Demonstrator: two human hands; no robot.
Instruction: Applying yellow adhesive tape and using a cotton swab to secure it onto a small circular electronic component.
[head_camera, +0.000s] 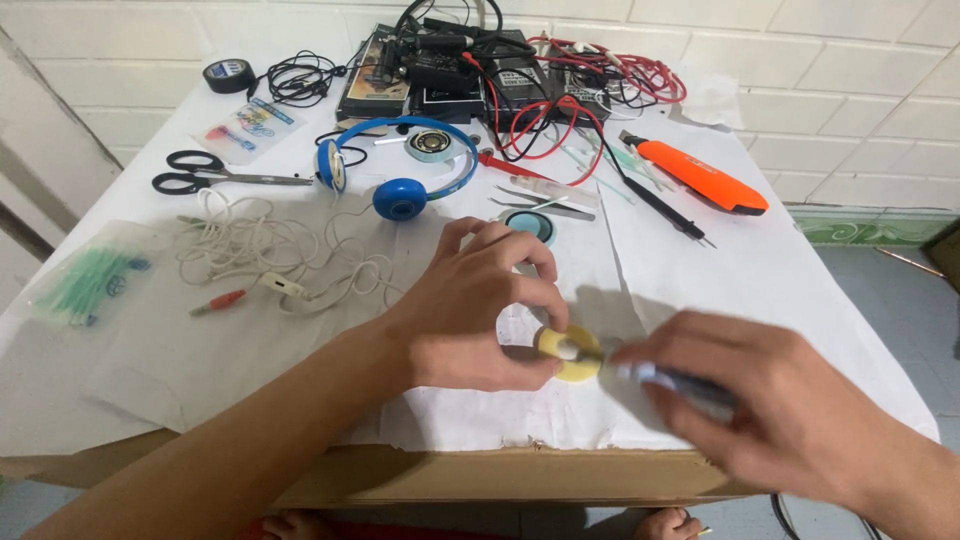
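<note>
Small yellow ring (568, 352) sits pinched in the left hand (470, 315) fingertips; right hand (770, 400), blurry, fist-gripping a slim tool (665, 378) touching it.

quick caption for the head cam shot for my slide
Left hand steadies a small yellow ring on a white-covered table while the right hand brings a slim tool to it, blue headphones behind.

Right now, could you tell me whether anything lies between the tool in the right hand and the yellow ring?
Nothing visible does. The left hand pinches the yellow ring on the white sheet, and the tool in the blurred right hand already reaches its edge.
</note>
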